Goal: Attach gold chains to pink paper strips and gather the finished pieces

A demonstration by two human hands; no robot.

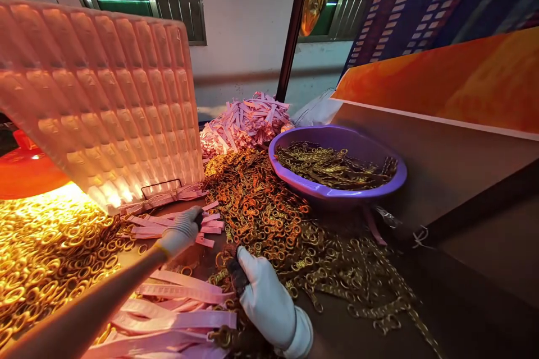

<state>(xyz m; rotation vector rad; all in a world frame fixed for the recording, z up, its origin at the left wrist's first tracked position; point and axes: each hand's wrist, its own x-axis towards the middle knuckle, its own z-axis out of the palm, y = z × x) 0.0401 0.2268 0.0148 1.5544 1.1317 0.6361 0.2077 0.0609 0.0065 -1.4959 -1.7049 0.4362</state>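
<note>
While your left hand [181,231] reaches out over the far straps [145,230], your right hand [269,297] sits closer to you, beside the ends of the near straps [189,320]. Your left fingertips point away among the strap ends, so I cannot tell whether they have hold of one. Your right thumb lies close to dark-covered fingers with little gap; something small and brown shows at their tips, but I cannot tell whether you grip it.

Between your hands shows a narrow strip of brown tabletop [202,261], with pink straps before and behind it. More tabletop shows to your right, past the ragged edge of the chains [261,202], whose strands trail toward the lower right.

Ahead of your right hand the chains rise in a heap. Behind and right of them the purple basin [332,191] holds more, its rim standing in the way of a straight reach there. Rings [63,258] crowd your left forearm, lit by the lamp [29,174]. The pinkish screen [126,95] stands upright beyond your left hand, blocking that side. At the back, a strap heap [252,115] lies near the post [295,33].
</note>
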